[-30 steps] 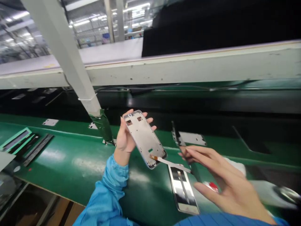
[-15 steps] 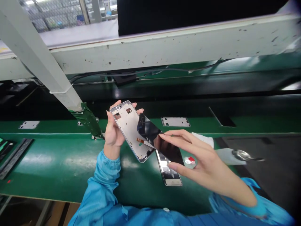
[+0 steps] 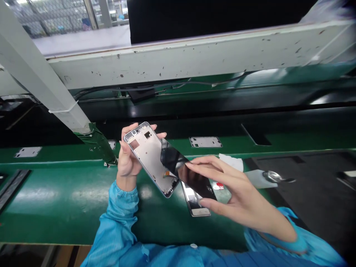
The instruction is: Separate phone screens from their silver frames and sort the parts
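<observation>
Evidently for steadiness, the half-curled left hand (image 3: 128, 159) cradled the silver frame (image 3: 148, 157) from beneath; the half-open right hand (image 3: 236, 185) held the dark panel (image 3: 191, 174) by opposite edges, in the gap between the hands, probably to spare its face.

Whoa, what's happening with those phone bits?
Someone in blue sleeves is holding two pieces. The left hand holds a pale phone frame, and the right hand grips a dark, shiny panel that partly hides the frame's lower end. Below them, a phone lies on the green bench.
</observation>
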`<state>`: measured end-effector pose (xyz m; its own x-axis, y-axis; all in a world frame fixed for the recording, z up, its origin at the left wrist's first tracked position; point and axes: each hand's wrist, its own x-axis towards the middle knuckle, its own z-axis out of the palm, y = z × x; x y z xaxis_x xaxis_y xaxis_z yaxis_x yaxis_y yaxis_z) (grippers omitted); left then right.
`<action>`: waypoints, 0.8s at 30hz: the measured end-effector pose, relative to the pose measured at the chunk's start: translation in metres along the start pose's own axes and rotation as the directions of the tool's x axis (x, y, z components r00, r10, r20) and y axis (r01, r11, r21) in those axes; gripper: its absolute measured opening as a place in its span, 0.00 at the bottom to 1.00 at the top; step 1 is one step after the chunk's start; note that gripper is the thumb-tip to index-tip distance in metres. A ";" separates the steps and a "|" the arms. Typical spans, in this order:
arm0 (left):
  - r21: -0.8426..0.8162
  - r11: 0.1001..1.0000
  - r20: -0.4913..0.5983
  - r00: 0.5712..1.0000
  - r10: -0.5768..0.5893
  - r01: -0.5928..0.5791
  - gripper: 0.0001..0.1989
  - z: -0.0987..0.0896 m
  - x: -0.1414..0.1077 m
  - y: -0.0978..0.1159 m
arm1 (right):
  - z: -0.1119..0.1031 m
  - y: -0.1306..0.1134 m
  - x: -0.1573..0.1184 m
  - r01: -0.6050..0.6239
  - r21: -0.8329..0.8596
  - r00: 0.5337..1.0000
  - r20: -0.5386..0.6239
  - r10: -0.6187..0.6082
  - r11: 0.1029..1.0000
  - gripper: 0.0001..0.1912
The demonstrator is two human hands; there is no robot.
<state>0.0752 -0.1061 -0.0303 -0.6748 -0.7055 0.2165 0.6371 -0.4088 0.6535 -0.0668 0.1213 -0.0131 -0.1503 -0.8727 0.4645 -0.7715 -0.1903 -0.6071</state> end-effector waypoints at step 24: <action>0.175 0.967 0.237 0.961 0.140 -0.184 0.26 0.003 0.001 -0.004 | 0.017 0.009 -0.014 -0.022 0.133 0.998 -0.055 0.030 0.991 0.34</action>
<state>0.0711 -0.1031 -0.0308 -0.6478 -0.5980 0.4719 0.6753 -0.1641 0.7191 -0.0610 0.1240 -0.0359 -0.2067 -0.8520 0.4810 -0.6790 -0.2290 -0.6975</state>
